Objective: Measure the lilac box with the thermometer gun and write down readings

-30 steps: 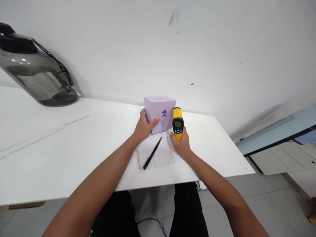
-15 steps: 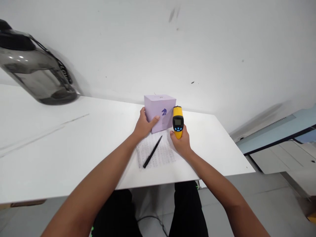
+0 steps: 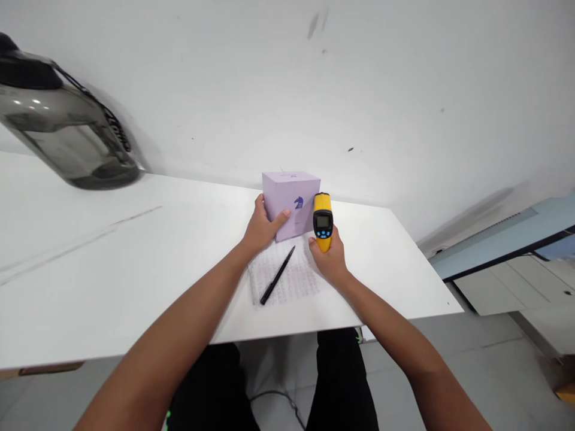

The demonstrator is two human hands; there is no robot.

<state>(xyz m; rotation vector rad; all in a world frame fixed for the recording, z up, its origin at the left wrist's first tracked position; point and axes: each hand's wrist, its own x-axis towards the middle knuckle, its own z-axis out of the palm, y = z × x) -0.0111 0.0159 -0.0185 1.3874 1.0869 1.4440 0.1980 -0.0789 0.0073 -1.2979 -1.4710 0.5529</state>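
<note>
My left hand (image 3: 265, 224) grips a lilac cardboard box (image 3: 287, 203) by its left side, the thumb lying across the front beside a dark blue horse-head logo. In my right hand (image 3: 331, 254) is a yellow and black infrared thermometer (image 3: 323, 222), held upright by its handle just right of the box. Its small grey screen and blue buttons face me; no reading can be made out. Below the box, a black pen (image 3: 277, 276) lies slantwise on a sheet of paper (image 3: 302, 284) covered in blurred writing.
A large grey see-through water bottle (image 3: 76, 131) with a black lid stands on the white table (image 3: 112, 269) at the left, near the white wall (image 3: 251, 90). The table's front edge runs above my legs. A pale blue surface (image 3: 503, 239) lies off to the right.
Almost nothing differs. The thermometer has shifted very slightly left; the box, pen and my left hand keep their places.
</note>
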